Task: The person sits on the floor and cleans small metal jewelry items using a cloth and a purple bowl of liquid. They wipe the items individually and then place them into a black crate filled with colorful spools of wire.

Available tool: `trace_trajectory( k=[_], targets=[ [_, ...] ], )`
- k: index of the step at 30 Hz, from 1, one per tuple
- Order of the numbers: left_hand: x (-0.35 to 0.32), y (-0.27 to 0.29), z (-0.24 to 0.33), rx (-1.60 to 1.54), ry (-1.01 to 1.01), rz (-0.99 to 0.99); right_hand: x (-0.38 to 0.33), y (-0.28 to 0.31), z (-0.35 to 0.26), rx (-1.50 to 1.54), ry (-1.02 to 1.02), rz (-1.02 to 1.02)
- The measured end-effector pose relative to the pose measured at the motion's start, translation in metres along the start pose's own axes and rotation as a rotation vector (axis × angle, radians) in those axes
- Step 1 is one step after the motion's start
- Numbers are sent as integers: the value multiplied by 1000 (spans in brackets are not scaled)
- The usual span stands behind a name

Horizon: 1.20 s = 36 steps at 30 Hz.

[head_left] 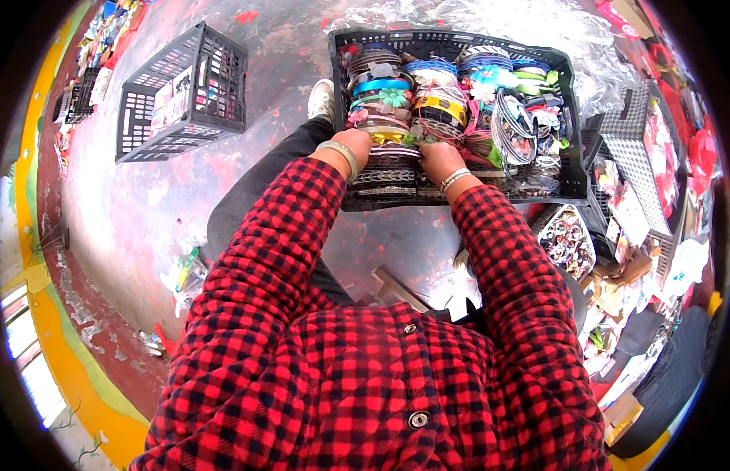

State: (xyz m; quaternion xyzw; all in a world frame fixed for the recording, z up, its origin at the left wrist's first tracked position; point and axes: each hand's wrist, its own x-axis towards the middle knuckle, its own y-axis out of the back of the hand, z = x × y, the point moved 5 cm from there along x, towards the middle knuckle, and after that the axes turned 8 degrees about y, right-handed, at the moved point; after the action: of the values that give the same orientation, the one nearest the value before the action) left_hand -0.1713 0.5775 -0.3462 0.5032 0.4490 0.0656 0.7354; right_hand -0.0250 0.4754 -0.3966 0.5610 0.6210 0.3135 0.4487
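A black plastic crate (578, 149) in front of me is packed with rows of headbands. My left hand (353, 146) is closed at the left end of the left row, and my right hand (441, 161) is closed at its right end. Between them runs a headband with a shiny yellow bow (387, 135); both hands appear to grip it by its ends, though my fingertips are partly hidden. Dark braided headbands (384, 174) lie nearer to me. Farther up are a blue headband (380, 85) and one with a green flower (393, 97).
An open black crate (219, 86) stands on its side at the left. At the right are a white basket of small items (567, 239), a grey checked box (636, 149) and mixed piled goods. Clear plastic sheeting (537, 31) lies beyond the crate. My shoe (322, 98) is beside it.
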Motion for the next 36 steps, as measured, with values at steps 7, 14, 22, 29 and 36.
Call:
trace_trajectory(
  k=[7, 14, 22, 29, 36],
  targets=[
    [-5, 2, 3, -44, 8, 75, 0, 2, 6, -8, -23, 87],
    [-3, 3, -4, -97, 58, 139, 5, 9, 2, 64, -62, 91],
    [0, 4, -4, -75, 29, 107, 3, 5, -3, 2, -53, -16],
    [1, 1, -2, -69, 10, 97, 2, 0, -5, -35, -76, -38],
    [-6, 7, 4, -47, -15, 72, -8, -12, -10, 36, -130, 104]
  ],
)
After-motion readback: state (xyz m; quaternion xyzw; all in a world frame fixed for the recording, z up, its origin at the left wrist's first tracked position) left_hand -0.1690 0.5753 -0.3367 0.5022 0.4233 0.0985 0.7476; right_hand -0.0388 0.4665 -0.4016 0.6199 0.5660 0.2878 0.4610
